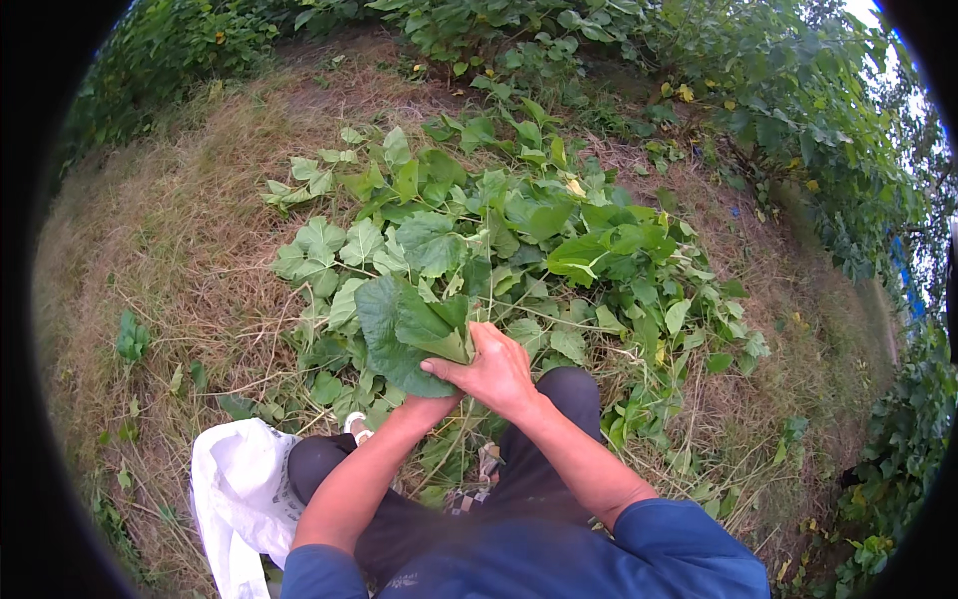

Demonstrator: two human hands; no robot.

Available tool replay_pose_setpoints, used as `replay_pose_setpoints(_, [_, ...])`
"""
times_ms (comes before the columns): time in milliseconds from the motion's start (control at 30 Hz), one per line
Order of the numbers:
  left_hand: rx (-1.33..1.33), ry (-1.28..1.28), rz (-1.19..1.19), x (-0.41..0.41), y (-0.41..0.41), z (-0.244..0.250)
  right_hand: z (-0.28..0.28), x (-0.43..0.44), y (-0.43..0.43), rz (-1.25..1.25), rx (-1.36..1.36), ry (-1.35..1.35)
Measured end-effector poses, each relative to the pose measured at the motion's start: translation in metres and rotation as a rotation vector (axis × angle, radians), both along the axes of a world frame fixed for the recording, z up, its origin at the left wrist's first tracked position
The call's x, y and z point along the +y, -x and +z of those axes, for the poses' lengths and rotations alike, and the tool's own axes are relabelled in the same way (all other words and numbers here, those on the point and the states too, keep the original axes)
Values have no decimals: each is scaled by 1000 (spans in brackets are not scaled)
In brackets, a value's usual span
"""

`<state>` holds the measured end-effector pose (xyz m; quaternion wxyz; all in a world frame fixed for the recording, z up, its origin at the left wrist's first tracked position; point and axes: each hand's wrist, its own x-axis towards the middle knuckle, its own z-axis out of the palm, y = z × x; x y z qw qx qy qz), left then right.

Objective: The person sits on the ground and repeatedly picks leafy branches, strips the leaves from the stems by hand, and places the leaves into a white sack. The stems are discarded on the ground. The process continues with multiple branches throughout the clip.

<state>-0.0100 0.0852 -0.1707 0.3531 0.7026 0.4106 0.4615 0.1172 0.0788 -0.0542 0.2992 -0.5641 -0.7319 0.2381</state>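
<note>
A stack of large green leaves [412, 333] is held up in front of my knees. My right hand [498, 371] grips its right edge, the thumb lying over the leaves and the fingers toward the stems. From the lower left, my left hand [441, 403] reaches under the same stack and holds it from beneath. Only its wrist area shows; the leaves cover its fingers. Just beyond both hands, a broad heap of cut leafy branches [516, 217] is spread on the ground, with pale leaf undersides among the darker tops.
A white woven plastic sack [243, 479] with printing lies by my left knee. Dry cut grass [202, 254] covers the ground around the heap. Leafy bushes [808, 112] border the far side and the right. My shoes [358, 427] are partly visible between my legs.
</note>
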Motion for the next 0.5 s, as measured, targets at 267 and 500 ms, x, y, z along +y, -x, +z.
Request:
replay_pose_setpoints(267, [136, -32, 189, 0, -6, -16, -45, 5, 9, -157, 255, 5])
replay_pose_setpoints(500, [216, 37, 189, -8, -12, 4, -81, 15, -8, -183, 610, 122])
